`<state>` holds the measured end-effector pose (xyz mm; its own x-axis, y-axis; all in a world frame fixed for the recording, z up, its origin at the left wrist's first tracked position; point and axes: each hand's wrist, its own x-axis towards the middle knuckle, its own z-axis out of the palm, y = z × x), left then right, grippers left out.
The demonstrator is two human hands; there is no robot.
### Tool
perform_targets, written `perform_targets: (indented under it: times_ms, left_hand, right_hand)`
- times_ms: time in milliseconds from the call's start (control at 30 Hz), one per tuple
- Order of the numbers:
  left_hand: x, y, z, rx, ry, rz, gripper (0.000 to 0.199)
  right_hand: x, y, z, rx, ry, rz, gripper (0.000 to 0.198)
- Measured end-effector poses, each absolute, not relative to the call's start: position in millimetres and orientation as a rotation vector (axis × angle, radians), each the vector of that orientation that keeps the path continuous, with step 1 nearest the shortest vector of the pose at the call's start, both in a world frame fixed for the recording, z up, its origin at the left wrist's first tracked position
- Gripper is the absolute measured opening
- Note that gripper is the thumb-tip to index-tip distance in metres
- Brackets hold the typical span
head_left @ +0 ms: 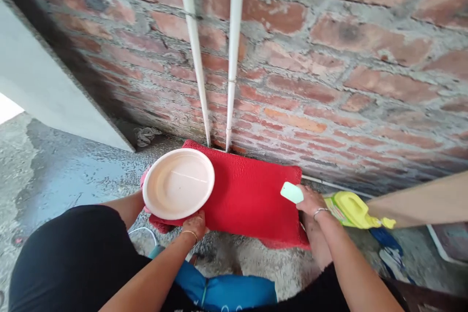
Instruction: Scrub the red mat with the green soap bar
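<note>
A cream plastic basin (179, 185) with a little clear liquid in it is at the left end of a wet red cloth (252, 195). My left hand (195, 225) grips the basin's near rim, its fingertips partly hidden by the rim. At the right part of the cloth my right hand (312, 200) is closed on a pale green brush (291, 192); only its flat, rounded end shows, and bristles are out of sight. Close to the right of that hand a yellow detergent bottle (351, 209) lies on its side.
A brick wall (274, 78) with two white pipes (234, 48) rises behind the cloth. Something pink (145, 178) shows behind the basin. Blue fabric (234, 290) lies between my legs. Wet concrete floor (84, 170) and a grey slab (62, 83) are at left.
</note>
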<state>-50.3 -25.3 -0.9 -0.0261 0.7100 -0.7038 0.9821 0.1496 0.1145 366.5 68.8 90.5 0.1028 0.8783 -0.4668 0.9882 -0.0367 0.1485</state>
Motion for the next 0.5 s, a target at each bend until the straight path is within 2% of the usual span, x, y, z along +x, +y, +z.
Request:
perform_targets:
  times_ms: [133, 300, 400, 500]
  left_hand:
    - [-48, -22, -4, 1.538, 1.822, -0.468, 0.058]
    - [-46, -24, -8, 1.555, 1.875, -0.413, 0.052]
    - [-45, -24, -8, 1.562, 1.892, -0.365, 0.049]
    - [-44, -23, -6, 1.517, 1.889, -0.3, 0.043]
  right_hand:
    - [255, 94, 82, 1.799, 2.083, -0.409, 0.074]
    - [120, 129, 54, 1.667, 2.211, -0.502, 0.073]
    - [93, 142, 42, 1.639, 2.204, -0.567, 0.075]
    - [131, 143, 42, 1.631, 2.158, -0.536, 0.073]
